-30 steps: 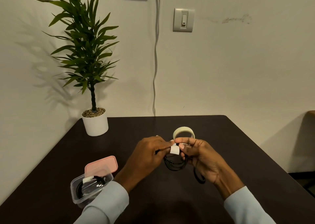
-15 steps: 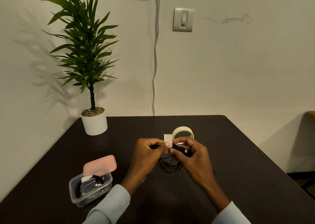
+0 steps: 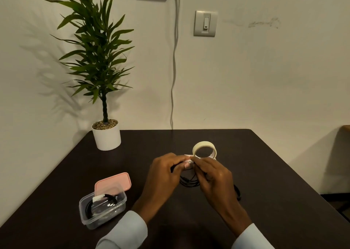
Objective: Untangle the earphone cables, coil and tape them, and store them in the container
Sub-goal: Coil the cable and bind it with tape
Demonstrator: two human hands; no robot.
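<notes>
Hands, pair, working together above the table (image 3: 265,163), near its middle. Left hand (image 3: 163,170) is curling its fingers in from the left and pinching the top of the coiled earphone cable (image 3: 189,182); right hand (image 3: 214,176) is meeting it from the right, fingertips pinching a small piece of white tape (image 3: 188,159) against the same spot. Judged purpose: one hand is keeping the loops bunched so they cannot spring apart while the other is folding the strip round them.

Earphone cable, black: hanging as a small coil below the two sets of fingertips, between the palms, just over the tabletop. A further dark loop is showing on the table behind the right wrist; whether it belongs to the same cable cannot be told.

Tape roll (image 3: 204,150), cream: standing on edge just beyond the hands, likely kept close for tearing the next strip.

Container (image 3: 102,209), clear plastic: sitting at the left, near the left sleeve, well apart from the hands, already holding a black coil bound with a white strip. Pink lid (image 3: 113,182) is leaning at its far rim, leaving the mouth open for the next coil.

Potted plant (image 3: 106,135), white pot: standing at the table's far left corner.

Status, judged: taping in progress; storing not yet done.
</notes>
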